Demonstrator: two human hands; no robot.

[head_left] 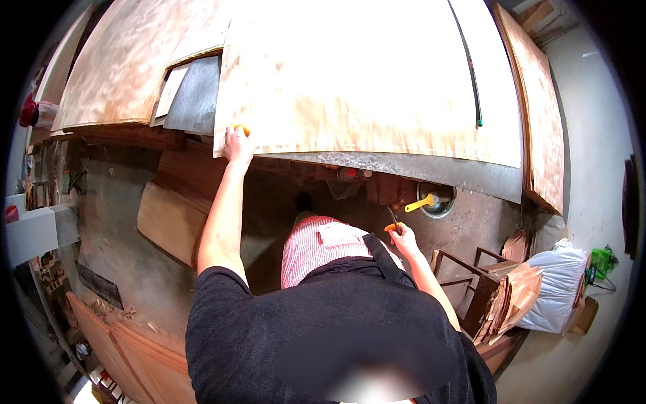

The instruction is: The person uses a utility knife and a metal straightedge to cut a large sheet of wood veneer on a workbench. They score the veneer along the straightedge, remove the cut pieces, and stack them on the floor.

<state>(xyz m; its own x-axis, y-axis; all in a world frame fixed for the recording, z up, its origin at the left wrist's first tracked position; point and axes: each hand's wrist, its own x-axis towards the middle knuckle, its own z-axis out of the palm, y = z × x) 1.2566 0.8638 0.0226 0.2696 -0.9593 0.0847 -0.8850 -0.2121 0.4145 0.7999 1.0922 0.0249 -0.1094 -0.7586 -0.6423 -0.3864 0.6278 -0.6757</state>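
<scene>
The pale veneer sheet (363,81) lies on the bench, its near edge pinched by the left hand (237,145). The right hand (402,237), down by the waist, is closed around an orange-handled knife (393,222). This looks like positioning before trimming; next the blade must come up to the left hand's edge.

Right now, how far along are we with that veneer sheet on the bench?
Done: a large pale veneer sheet lies spread on the metal-topped bench, other sheets beside it. In hand: the left hand grips the sheet's near left corner; the right hand holds a small orange-handled tool low, away from the sheet. Left: the tool has not met the sheet, and the yellow-handled brush sits in its round tin.
</scene>
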